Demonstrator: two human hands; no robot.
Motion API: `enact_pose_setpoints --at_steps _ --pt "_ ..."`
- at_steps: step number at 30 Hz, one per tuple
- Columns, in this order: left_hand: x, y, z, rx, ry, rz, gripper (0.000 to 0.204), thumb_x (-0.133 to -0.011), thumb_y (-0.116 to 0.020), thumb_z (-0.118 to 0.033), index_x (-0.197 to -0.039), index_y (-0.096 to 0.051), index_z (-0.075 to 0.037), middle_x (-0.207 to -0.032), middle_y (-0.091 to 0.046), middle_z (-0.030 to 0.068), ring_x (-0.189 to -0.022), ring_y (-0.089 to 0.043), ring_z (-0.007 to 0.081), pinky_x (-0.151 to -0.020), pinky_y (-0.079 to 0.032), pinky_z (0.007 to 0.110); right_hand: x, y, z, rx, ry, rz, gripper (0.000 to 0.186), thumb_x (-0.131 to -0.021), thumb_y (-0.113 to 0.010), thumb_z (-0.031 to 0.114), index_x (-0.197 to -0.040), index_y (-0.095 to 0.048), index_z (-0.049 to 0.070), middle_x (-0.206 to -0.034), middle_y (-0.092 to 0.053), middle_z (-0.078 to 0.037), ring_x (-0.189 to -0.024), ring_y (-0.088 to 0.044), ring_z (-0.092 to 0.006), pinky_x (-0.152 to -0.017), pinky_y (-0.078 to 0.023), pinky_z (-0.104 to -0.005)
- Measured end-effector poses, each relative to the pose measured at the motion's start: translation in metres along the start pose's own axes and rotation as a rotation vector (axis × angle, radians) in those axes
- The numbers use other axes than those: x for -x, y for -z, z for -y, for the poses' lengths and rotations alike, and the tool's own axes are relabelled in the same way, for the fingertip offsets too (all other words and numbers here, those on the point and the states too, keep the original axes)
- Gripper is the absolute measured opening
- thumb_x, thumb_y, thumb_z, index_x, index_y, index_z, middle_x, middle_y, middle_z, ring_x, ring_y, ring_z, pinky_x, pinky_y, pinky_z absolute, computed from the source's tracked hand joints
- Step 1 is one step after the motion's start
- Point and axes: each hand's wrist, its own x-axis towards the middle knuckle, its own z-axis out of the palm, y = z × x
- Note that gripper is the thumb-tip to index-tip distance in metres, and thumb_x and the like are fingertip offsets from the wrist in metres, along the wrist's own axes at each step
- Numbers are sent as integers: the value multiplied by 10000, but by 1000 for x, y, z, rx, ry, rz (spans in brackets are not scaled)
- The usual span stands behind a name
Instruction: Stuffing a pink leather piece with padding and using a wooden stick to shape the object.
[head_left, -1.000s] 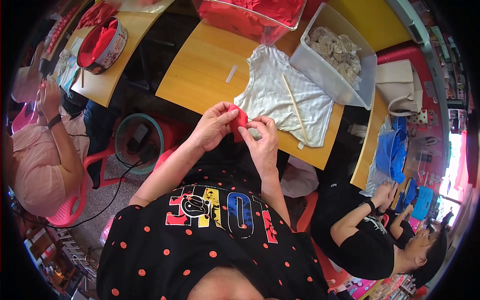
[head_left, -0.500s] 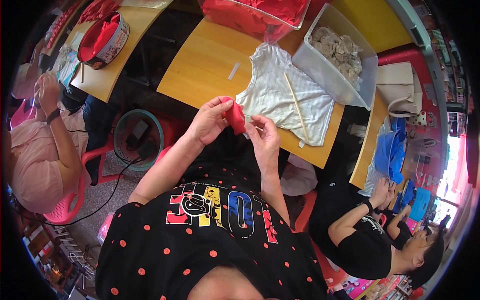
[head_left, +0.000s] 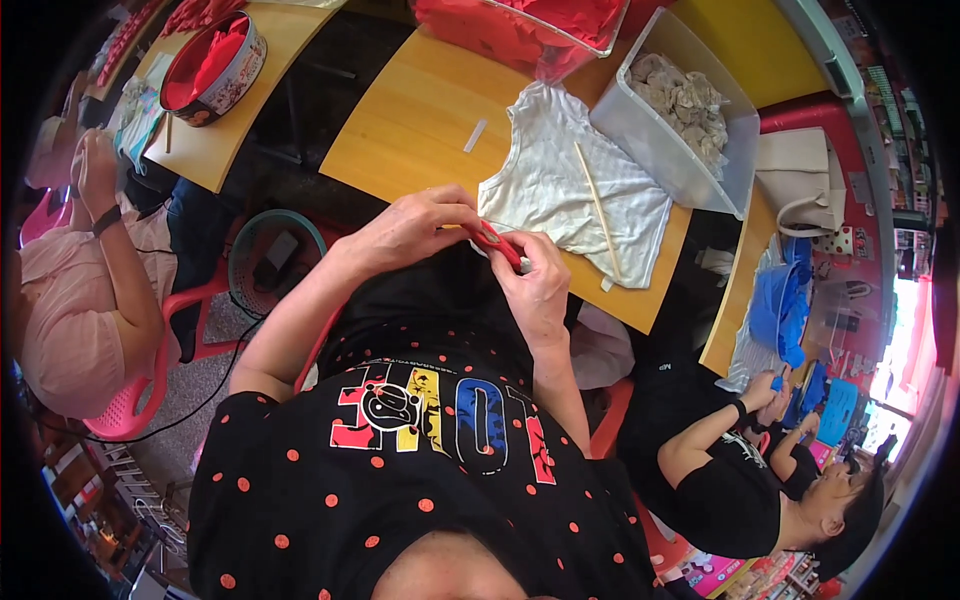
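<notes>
Between my hands, in front of my chest and just off the table edge, is a small red piece of cloth (head_left: 497, 240), folded into a narrow strip. My left hand (head_left: 425, 228) pinches its left end, fingers bent over it. The right end is gripped by the thumb and fingers of my right hand (head_left: 537, 283). A small pale patch shows in the middle of the red fold; what it is I cannot make out. Just beyond my hands a white sleeveless shirt (head_left: 550, 180) lies spread on the wooden table (head_left: 400, 110), with a thin wooden stick (head_left: 597, 212) across it.
A clear bin of red cloth (head_left: 520, 35) stands at the far edge, beside a translucent bin (head_left: 735, 165) of beige pieces. A white strip (head_left: 475, 136) lies on the table. Left are a round tin (head_left: 225, 85) and a basket (head_left: 245, 260). People work on both sides, one near blue cloth (head_left: 780, 305).
The red cloth has gone from hanging upright and loose to a narrow fold held at both ends. My left hand has turned over, knuckles up, with its elbow farther out.
</notes>
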Motion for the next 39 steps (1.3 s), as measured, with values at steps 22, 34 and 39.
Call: enact_pose_setpoints --at_steps 22,34,39 --pt "-18 0 4 151 155 390 132 -797 -688 -105 -850 -618 -6 -886 -586 87 -811 -596 211 -723 -468 312 7 6 -17 29 42 293 210 -762 -699 106 -950 -649 27 -862 -657 -143 -776 -640 -314 -675 -504 -366" --pt "35 23 28 627 450 -739 223 -879 -621 -69 -1084 -573 3 -923 -615 36 -844 -585 93 -770 -464 220 -58 6 35 -159 82 -78 212 -746 -722 -23 -946 -656 -4 -903 -637 -89 -803 -591 -159 -729 -476 -262" --pt "72 7 32 755 527 -819 141 -890 -601 -73 -989 -603 28 -857 -636 43 -792 -599 89 -744 -481 215 -83 -42 5 -13 313 -142 218 -745 -718 10 -948 -637 14 -912 -621 -122 -787 -603 -270 -712 -493 -326"
